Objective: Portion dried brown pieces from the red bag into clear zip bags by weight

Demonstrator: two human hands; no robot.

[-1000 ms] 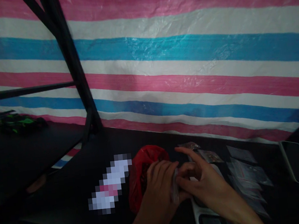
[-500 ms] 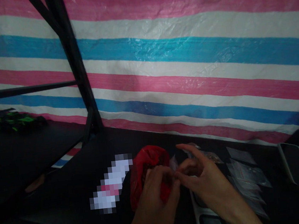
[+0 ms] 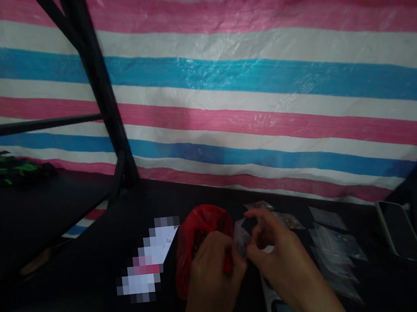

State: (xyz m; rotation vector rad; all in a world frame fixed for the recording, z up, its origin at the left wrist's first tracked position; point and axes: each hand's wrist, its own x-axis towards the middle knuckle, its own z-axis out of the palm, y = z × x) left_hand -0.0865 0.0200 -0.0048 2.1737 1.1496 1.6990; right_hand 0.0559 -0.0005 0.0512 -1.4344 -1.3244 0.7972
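Between my hands is a small clear plastic bag (image 3: 241, 237), pinched from both sides. My left hand (image 3: 215, 269) grips its left edge with the fingers bent, in front of a red plastic bag (image 3: 184, 258) that holds small brownish pieces. On the other side, my right hand (image 3: 278, 253) pinches the clear bag between thumb and fingers, with the index finger curved over the top. Below my right hand, a small scale (image 3: 270, 303) with a grey display is partly covered. What the clear bag contains cannot be made out.
Several flat clear bags (image 3: 334, 252) lie overlapping on the right, with a phone (image 3: 400, 230) beyond them. Filled small bags (image 3: 290, 220) lie behind my right hand. A blurred white paper (image 3: 150, 261) is on the left. A black metal post (image 3: 103, 97) rises before the striped sheet (image 3: 245, 77).
The clear bag now shows more between my hands, and my right fingers have shifted around it. The whole view has moved slightly, so the tabletop things appear further left.
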